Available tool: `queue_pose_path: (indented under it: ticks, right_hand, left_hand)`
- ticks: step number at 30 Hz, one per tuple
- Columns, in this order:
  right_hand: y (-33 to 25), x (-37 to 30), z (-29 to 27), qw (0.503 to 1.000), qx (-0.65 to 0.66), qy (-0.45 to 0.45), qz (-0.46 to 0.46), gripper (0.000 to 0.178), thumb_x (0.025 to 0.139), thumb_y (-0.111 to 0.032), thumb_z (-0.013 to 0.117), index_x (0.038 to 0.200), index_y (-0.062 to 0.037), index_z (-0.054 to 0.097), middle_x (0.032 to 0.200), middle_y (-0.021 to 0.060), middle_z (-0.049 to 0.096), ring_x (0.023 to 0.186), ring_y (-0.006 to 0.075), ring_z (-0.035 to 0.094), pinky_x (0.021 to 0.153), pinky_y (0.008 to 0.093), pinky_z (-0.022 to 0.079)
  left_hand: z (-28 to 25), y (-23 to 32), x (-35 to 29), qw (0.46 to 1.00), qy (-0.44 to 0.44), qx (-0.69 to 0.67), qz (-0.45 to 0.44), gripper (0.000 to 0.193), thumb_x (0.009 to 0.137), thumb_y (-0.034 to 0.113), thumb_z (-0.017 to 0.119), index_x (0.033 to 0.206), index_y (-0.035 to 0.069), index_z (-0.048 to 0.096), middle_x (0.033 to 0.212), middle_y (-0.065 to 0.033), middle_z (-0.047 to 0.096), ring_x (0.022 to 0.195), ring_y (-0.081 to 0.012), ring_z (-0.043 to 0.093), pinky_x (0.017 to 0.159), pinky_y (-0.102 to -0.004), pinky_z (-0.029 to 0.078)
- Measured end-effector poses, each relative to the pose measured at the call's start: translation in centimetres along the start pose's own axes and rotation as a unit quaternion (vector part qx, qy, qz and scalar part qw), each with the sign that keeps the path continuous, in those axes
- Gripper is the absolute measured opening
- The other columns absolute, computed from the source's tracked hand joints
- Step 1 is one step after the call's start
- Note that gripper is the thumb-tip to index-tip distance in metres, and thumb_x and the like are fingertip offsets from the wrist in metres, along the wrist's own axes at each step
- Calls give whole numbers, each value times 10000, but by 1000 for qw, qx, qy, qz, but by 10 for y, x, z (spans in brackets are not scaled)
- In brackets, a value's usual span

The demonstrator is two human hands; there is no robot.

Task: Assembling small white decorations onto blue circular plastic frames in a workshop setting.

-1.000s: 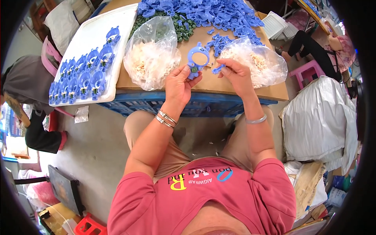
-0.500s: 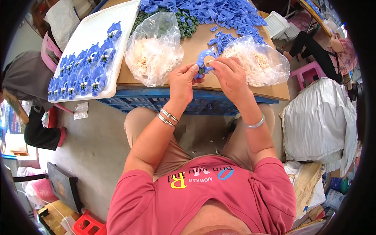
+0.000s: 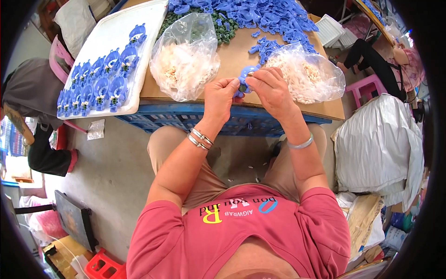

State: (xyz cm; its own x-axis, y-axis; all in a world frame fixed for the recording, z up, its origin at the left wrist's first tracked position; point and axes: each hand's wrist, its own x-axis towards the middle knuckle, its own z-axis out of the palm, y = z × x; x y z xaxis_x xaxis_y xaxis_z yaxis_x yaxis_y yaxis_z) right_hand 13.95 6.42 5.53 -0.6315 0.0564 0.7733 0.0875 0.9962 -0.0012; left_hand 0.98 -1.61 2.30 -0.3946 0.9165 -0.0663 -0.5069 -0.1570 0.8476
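Above the near edge of the cardboard-topped table (image 3: pixel 186 103), my left hand (image 3: pixel 220 96) pinches a small blue plastic figure (image 3: pixel 246 73) with a dark green part low on it. My right hand (image 3: pixel 271 87) is closed against the figure's other side, thumb and fingers pinched together; what is between them is mostly hidden. To the left lies a clear bag of small cream-coloured pieces (image 3: pixel 179 69), and close to my right hand another clear bag of cream pieces (image 3: pixel 302 72). Several similar blue figures (image 3: pixel 101 91) stand in rows on a white tray (image 3: pixel 111 39) at the left.
Piles of loose blue plastic parts (image 3: pixel 274 18) and dark green parts (image 3: pixel 225 30) cover the table's far side. A blue crate (image 3: pixel 186 118) is under the tabletop. Other people sit at the left and far right. A large silvery-white sack (image 3: pixel 378 139) stands on my right.
My right fingers have closed in on the figure and now cover more of its front. The figure is turned or tilted differently, still in my left hand.
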Motion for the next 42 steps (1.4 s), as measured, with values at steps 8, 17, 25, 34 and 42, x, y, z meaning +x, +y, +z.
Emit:
queue_pose_path:
  ticks: [8, 17, 25, 34, 42]
  right_hand:
    - [8, -4, 1, 999, 40, -24, -15, 203, 631, 9, 621, 827, -42, 606, 788, 49, 526, 753, 218, 536, 666, 321, 400]
    - [15, -6, 1, 996, 70, -39, -34, 189, 627, 15, 612, 805, -50, 611, 791, 50, 529, 752, 228, 534, 656, 317, 407]
    - [15, -9, -1, 986, 158, -44, 30, 224, 655, -46, 639, 876, -77, 614, 857, 53, 554, 813, 224, 517, 728, 318, 392]
    - [3, 1, -2, 955, 223, -31, 194, 347, 671, -75, 661, 1006, -46, 572, 1037, 87, 519, 958, 236, 483, 850, 319, 375]
    - [55, -4, -4, 931, 129, 105, 325, 187, 787, -71, 556, 965, -33, 595, 946, 19, 578, 769, 74, 502, 678, 200, 396]
  left_hand:
    - [2, 0, -1, 995, 21, 96, 24, 136, 811, 79, 547, 807, -36, 619, 649, -27, 565, 527, -78, 506, 455, -196, 411]
    - [-7, 5, 3, 986, -34, 164, -10, 141, 810, 106, 548, 803, -22, 606, 664, -44, 585, 527, -102, 534, 450, -204, 401]
    - [-9, 9, 2, 991, -58, 106, -54, 140, 806, 103, 553, 801, -26, 607, 651, -49, 586, 520, -102, 539, 437, -204, 404]
    - [-5, 10, -1, 991, -36, 129, 24, 142, 806, 67, 548, 863, -47, 612, 695, -57, 597, 555, -102, 545, 478, -204, 438]
    - [-24, 10, 22, 981, 52, -176, -59, 109, 827, 34, 483, 891, -52, 505, 802, -146, 576, 663, -260, 590, 595, -380, 530]
